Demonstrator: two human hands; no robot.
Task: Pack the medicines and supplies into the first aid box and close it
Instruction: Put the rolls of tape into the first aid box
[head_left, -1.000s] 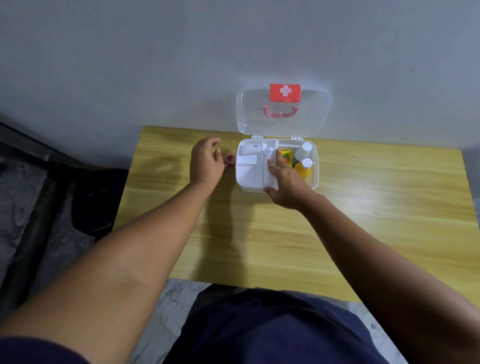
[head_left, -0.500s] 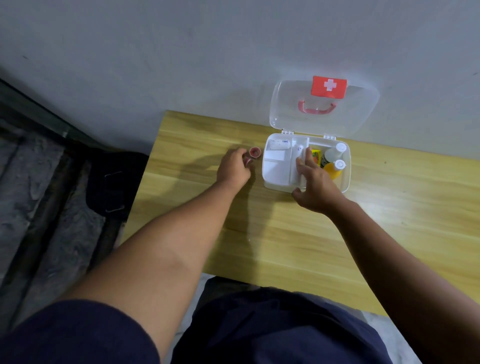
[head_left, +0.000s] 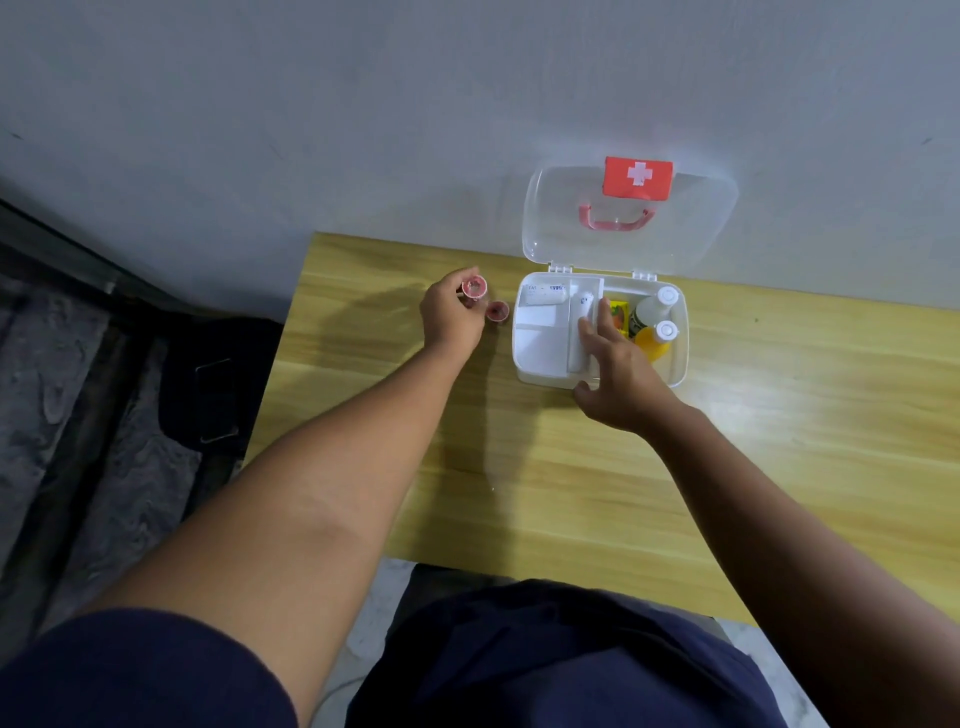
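On the wooden table, close to its far edge, stands the first aid box, white, with its clear lid raised upright against the grey wall; the lid carries a red label with a white cross and a pink handle. Taking the box as the centre of a clock, the left hand is at 9 o'clock, beside the box but not touching it, and it pinches a small pink roll between thumb and fingertips, lifted a little from the table. A second pink roll lies on the table between this hand and the left wall of the box, just beside both. The right hand comes from 5 o'clock and rests over the middle of the box, its fingers loosely spread and holding nothing that I can see; the fingertips reach to the narrow middle compartment, where a white tube lies. At 11 o'clock inside the box a white packet lies in the rear left compartment. At 2 o'clock are two bottles with white caps, one clear and one orange, and next to them a yellow packet, partly hidden by the fingers. Dark blue clothing fills the bottom of the view.
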